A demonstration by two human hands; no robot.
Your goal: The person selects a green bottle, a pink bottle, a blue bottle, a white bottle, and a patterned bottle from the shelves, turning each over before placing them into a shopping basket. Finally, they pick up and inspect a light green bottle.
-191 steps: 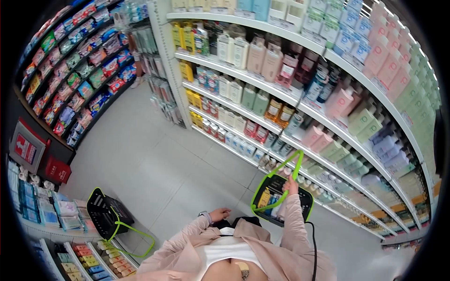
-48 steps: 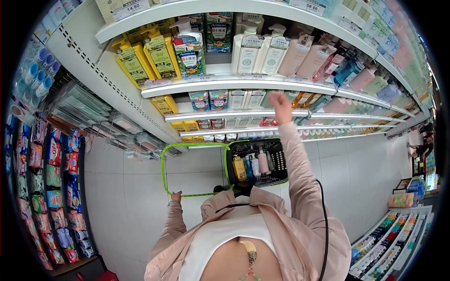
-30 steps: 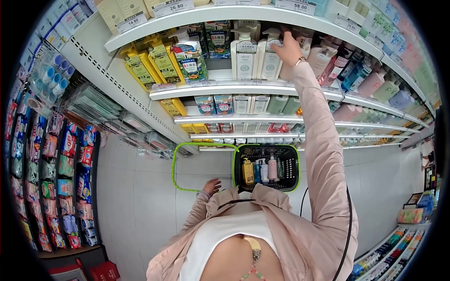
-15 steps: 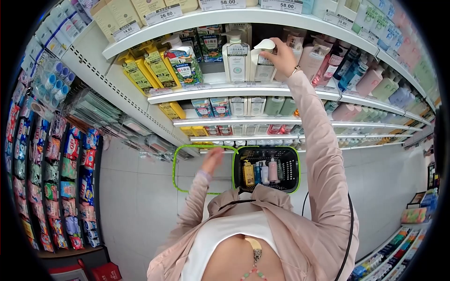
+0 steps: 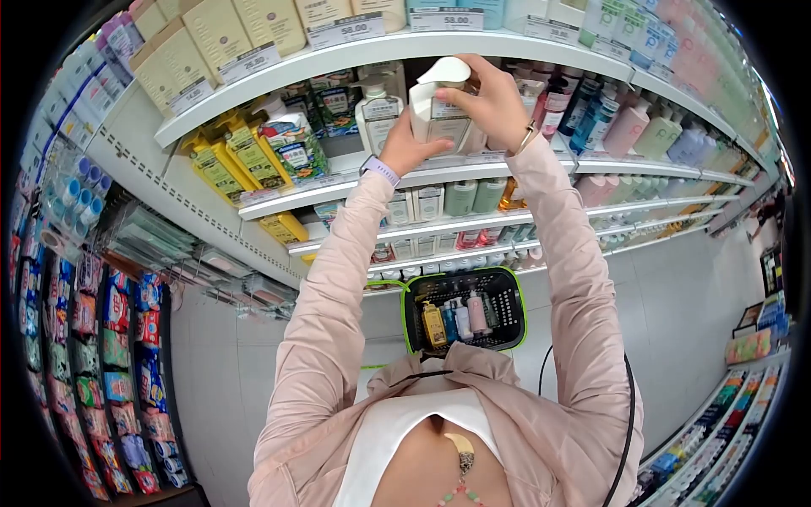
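A white pump bottle (image 5: 441, 122) with a pale label is held between both hands at the front of a shelf. My right hand (image 5: 498, 100) grips its upper part from the right, just below the white pump head. From the lower left, my left hand (image 5: 410, 149) holds the bottle's side, with the thumb across the front and the other fingers partly hidden behind. Another white pump bottle (image 5: 378, 114) stands on the shelf just left of the held one.
Yellow pump bottles (image 5: 253, 154) and a green-and-white pack (image 5: 291, 145) stand farther left. Blue bottles (image 5: 596, 120) and pink bottles (image 5: 626, 127) line the right. Below, a black basket (image 5: 512, 308) with a green rim holds several bottles on the floor. A shelf edge (image 5: 355, 42) juts out above.
My left hand has risen from beside the basket to the white pump bottle and taken hold of it. The bottle has come forward and tilted in my right hand. The view has shifted.
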